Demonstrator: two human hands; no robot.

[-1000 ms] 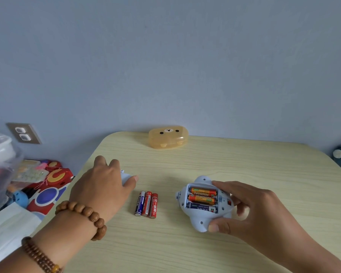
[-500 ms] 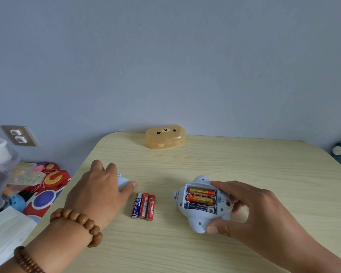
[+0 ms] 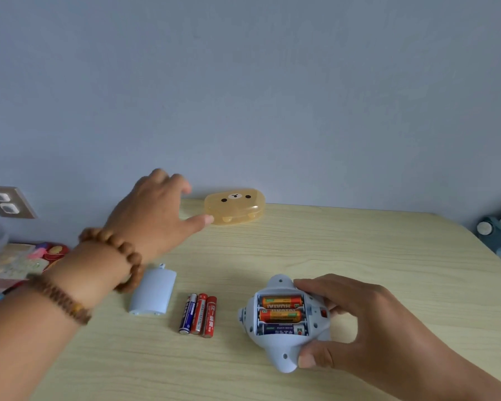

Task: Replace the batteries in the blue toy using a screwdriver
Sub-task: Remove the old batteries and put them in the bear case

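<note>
Standing against a plain blue-grey wall (image 3: 272, 82): a pale wood-grain table (image 3: 359, 270) with rounded corners. Mounted low on the wall at far left, a double outlet plate (image 3: 8, 202); lying below it, off the table's left edge, a jumble of colourful items (image 3: 26, 261), too blurred to identify.

Resting on the table at lower right, underside up: the blue toy (image 3: 281, 345), its battery compartment open. Sitting inside in three rows, two orange cells (image 3: 281, 309) above one dark blue cell (image 3: 282, 329). Grasping the toy from the right side, the right hand (image 3: 359, 322), with fingertips (image 3: 300, 283) pressing on the upper edge and the thumb against the lower tip, steadying it on the surface.

Lying just left of the toy, three loose batteries (image 3: 198, 314) side by side, touching one another: one blue, two red. Lying further left and apart from them, the pale blue battery cover (image 3: 154, 293), flat on the table, partly shadowed by the left wrist.

Hovering above the table toward the far edge, the left hand (image 3: 154, 215), palm down, fingers loosely spread, holding nothing, motion-blurred. Reaching nearly to, perhaps just touching, the thumb tip at the near left edge of a translucent amber case (image 3: 235, 206) with a bear face on its lid, closed, sitting near the wall. Circling the left wrist and forearm, two wooden bead bracelets (image 3: 119, 250).

Peeking in at the right edge beyond the table, a teal toy (image 3: 498, 235), partly cut off.
</note>
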